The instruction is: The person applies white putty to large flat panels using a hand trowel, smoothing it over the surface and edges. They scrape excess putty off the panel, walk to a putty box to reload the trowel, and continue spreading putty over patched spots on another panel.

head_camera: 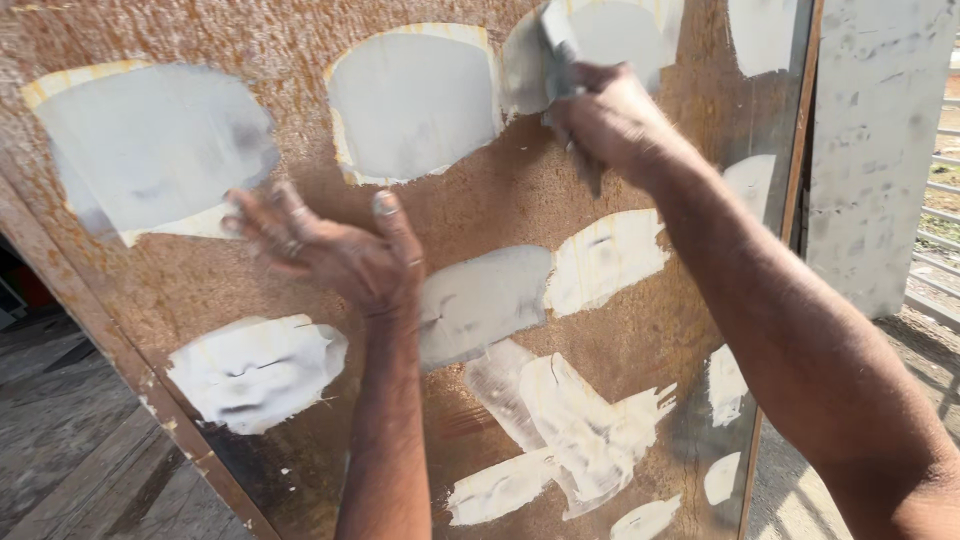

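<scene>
Your right hand (610, 115) grips the putty knife (555, 50) with its blade pointing up against the rusty panel (500, 200), while your left hand (335, 250) is spread open and holds nothing.

I am outdoors in a rough metalwork yard or building site. In front of me stands a big rusty metal panel (560, 200) dotted with pale grey filler patches (415, 105). To my right rises a raw, speckled concrete pillar (875, 140), with metal railings (940, 200) and bare sunlit ground (925, 350) beyond it. Weathered wooden planks (70, 440) lie low on my left.
</scene>
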